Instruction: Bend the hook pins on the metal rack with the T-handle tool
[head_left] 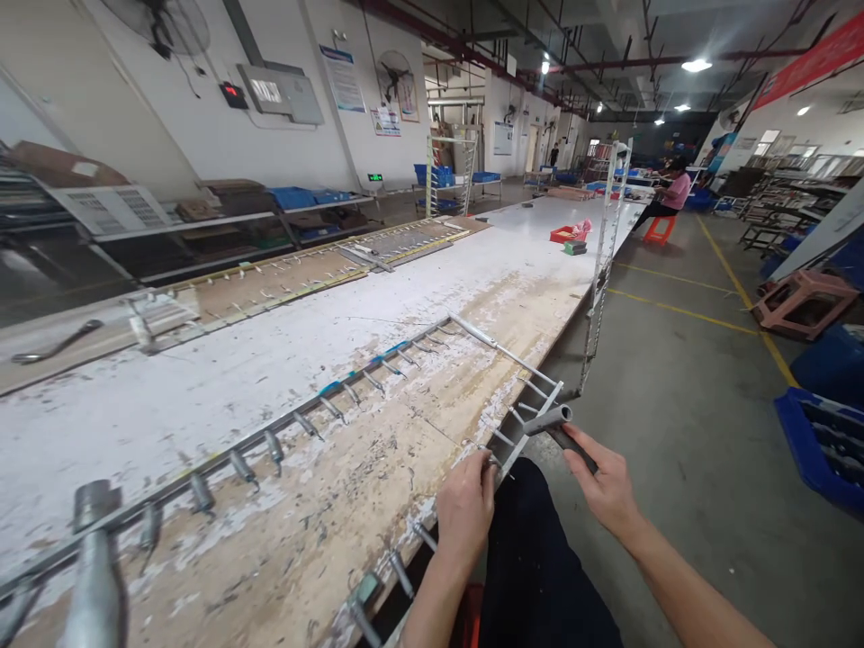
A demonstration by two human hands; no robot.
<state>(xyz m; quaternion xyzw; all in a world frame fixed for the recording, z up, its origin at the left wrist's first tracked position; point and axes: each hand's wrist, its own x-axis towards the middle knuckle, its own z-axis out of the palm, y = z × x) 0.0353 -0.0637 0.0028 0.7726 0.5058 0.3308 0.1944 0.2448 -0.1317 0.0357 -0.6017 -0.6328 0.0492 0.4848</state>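
Note:
My right hand (604,481) is wrapped round the dark handle of a hammer (548,419) with a hollow, tube-like metal head, held above the near rail of a long metal frame (384,358). That frame lies on the worktable (290,333), with several small springs (307,425) hanging inward from its far rail. Along the near rail, more springs (400,573) stick out at the table's edge. My left hand (465,499) is closed in a pinch at this rail, just left of the hammer head. A small metal piece shows at its fingertips, too hidden to name.
A metal tool with a thick rounded handle (95,576) stands at the front left. Further along are a red tray (565,234) and an upright metal frame (606,234). A blue crate (827,450) sits at right; a seated person (668,193) is far off.

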